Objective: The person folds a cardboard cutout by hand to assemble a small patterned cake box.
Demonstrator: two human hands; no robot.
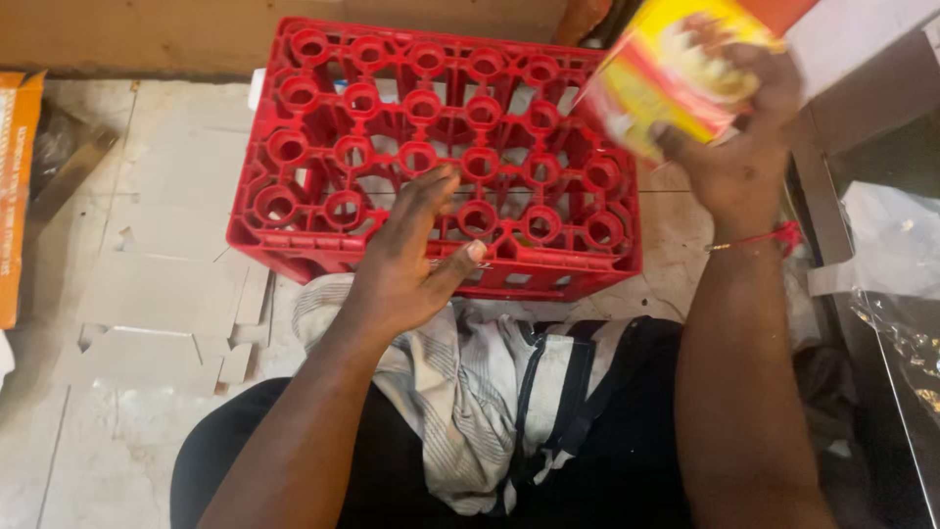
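Right hand [744, 162] grips yellow packet [676, 69]; red crate [431, 147] below.

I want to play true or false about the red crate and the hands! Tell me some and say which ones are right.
1. The right hand holds a yellow and red packet. True.
2. The red crate is full of bottles. False: no bottles show in it.
3. The left hand is spread open over the crate's near edge. True.
4. The left hand grips the packet. False: it holds nothing.
5. A red thread bracelet sits on the right wrist. True.
6. The crate is blue. False: it is red.
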